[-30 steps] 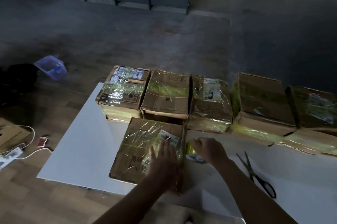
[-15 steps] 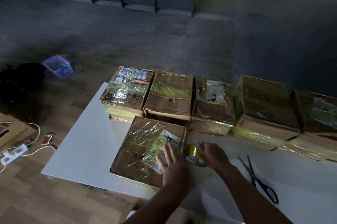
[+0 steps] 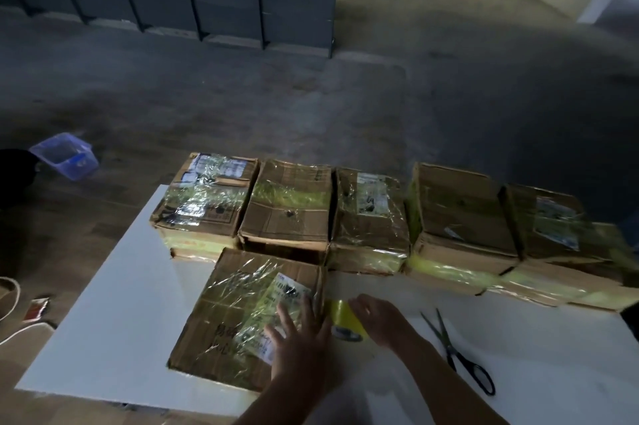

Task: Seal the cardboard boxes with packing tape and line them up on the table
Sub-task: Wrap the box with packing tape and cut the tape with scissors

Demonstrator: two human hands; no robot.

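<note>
A taped cardboard box [image 3: 242, 317] with a white label lies near the table's front edge. My left hand [image 3: 299, 345] presses flat on its right part, fingers spread. Just right of the box, my right hand [image 3: 378, 319] grips a roll of yellowish packing tape [image 3: 342, 319] against the box's right side. Several taped boxes [image 3: 370, 217] stand in a row along the far edge of the white table [image 3: 114, 331].
Black-handled scissors [image 3: 456, 352] lie on the table right of my right arm. On the floor at left are a blue plastic bin [image 3: 65, 155], a white cable [image 3: 17, 331] and a small red packet [image 3: 36, 308]. Dark panels stand at the back.
My left hand slid forward along the box's right part. The right hand stayed with the tape roll at the box's right side. The camera tilted up a little.
</note>
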